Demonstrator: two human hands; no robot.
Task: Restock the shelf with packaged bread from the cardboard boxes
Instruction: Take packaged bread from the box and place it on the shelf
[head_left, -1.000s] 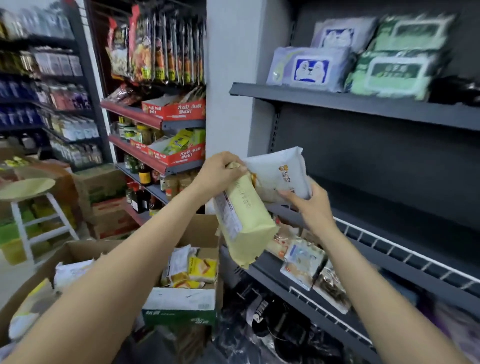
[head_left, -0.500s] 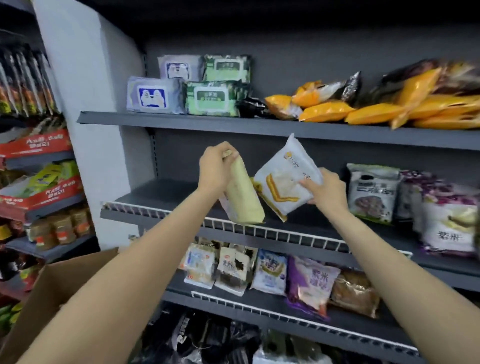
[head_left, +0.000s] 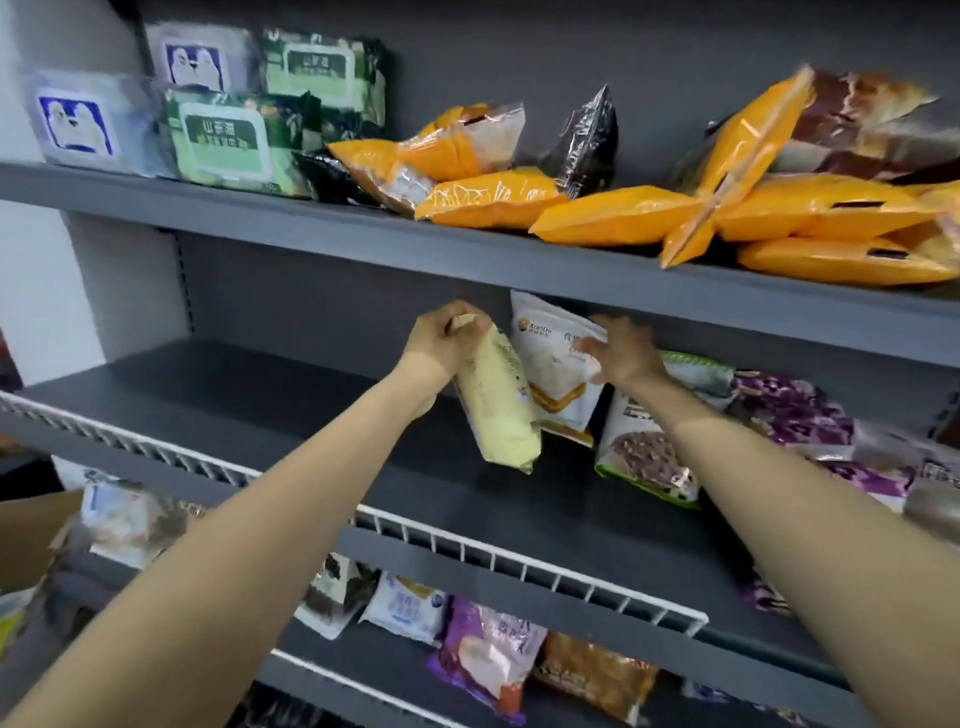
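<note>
My left hand (head_left: 441, 340) grips the top end of a pale yellow bread pack (head_left: 501, 410), which hangs tilted just above the middle shelf (head_left: 218, 410). My right hand (head_left: 621, 351) holds a white bread pack (head_left: 550, 364) upright at the back of that shelf, right beside a green-edged pack (head_left: 644, 457) and purple packs (head_left: 795, 410). The two held packs overlap. A corner of a cardboard box (head_left: 31, 540) shows at the left edge.
A white wire rail (head_left: 519, 558) runs along the middle shelf's front edge. The top shelf (head_left: 363, 234) carries wipe-style packs and orange bags. The lower shelf (head_left: 395, 670) holds several mixed bread packs. The middle shelf's left half is bare.
The view swung right and up from the boxes to the shelf. Both hands carried their packs forward over the wire rail; the white pack now stands upright against the shelf's back.
</note>
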